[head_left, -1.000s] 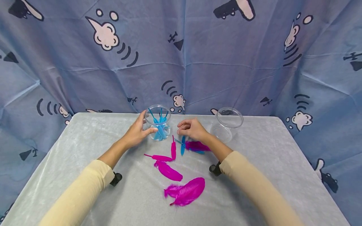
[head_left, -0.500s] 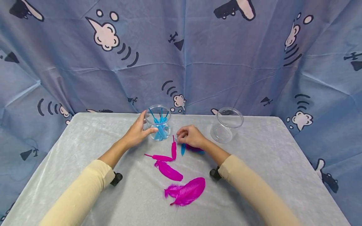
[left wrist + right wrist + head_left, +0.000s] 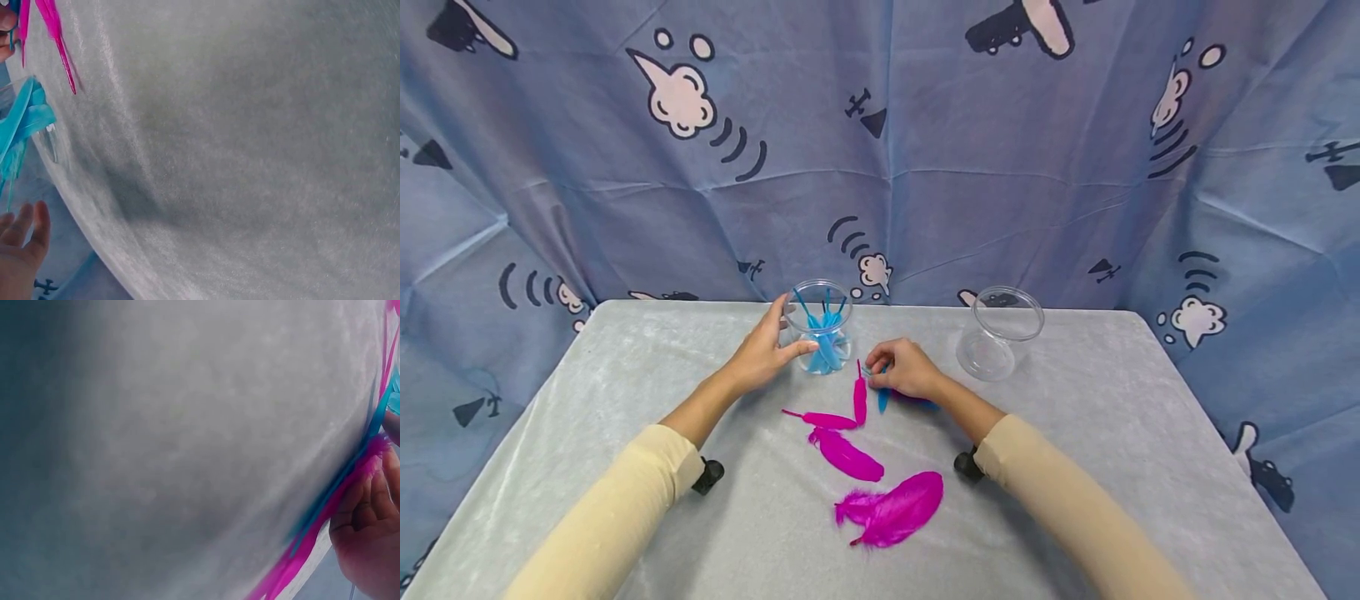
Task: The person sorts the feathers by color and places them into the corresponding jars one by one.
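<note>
Fingers of right hand (image 3: 901,369) curled, lower in head view than a second ago; blue feather (image 3: 359,450) just by fingertips, pinch uncertain. Right wrist view shows pink feather (image 3: 309,536) beside those fingers, largely hidden from head view. Left hand (image 3: 763,348), unmoved, spread wide round jar (image 3: 844,348), thumb in front.

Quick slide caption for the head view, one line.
Left hand at a clear jar of blue feathers, right hand over loose feathers, second clear jar to the right.
</note>
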The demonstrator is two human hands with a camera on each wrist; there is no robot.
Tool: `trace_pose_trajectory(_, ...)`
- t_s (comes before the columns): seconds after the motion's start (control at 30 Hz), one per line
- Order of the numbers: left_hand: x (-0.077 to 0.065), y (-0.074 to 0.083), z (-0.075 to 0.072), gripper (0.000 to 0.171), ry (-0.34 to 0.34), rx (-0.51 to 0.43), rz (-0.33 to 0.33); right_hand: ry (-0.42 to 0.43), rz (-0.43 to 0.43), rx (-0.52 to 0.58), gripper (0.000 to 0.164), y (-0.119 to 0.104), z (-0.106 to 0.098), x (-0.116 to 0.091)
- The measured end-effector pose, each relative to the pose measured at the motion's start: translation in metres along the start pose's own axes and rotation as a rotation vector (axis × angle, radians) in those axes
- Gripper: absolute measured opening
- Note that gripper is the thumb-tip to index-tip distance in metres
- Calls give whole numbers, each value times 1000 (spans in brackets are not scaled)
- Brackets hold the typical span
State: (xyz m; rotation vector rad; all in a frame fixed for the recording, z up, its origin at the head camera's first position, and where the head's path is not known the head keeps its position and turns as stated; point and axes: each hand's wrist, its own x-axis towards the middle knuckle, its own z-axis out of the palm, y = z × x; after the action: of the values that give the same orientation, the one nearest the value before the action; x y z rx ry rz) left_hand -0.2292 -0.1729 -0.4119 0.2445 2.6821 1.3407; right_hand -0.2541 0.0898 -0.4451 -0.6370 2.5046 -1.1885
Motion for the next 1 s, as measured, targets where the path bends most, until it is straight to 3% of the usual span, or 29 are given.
trace_pose_trajectory(0.33,0,0,0,95,-2,-3,-1,6,-8,-44,15,1,2,2)
trace_pose_trajectory(1.0,0,-2,1,94,6,6,14,62,-17,48,12,-13,-8,6)
